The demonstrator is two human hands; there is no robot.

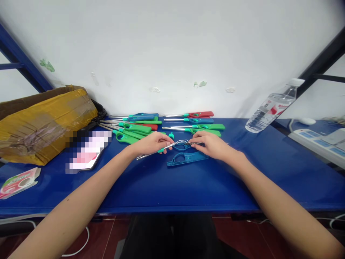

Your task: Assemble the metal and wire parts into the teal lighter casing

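My left hand [152, 143] is closed round a silver lighter tube [148, 154] with a green collar. My right hand [208, 144] pinches a thin dark piece, its kind partly hidden by the fingers. A bent pale wire [183, 141] spans the gap between both hands. Below them, a blue lighter handle half [187, 158] lies on the blue table [172, 190]. Another blue handle piece [181, 146] lies just behind it, partly covered by the right hand. A small green part [171, 136] shows beside the left fingertips.
Several assembled lighters [134, 128] lie in a pile at the back left, with more lighters [199, 120] in rows at back centre. A taped cardboard box [48, 124], a phone [90, 151] and a card [20, 181] are left. A water bottle [272, 108] and power strip [320, 142] are right.
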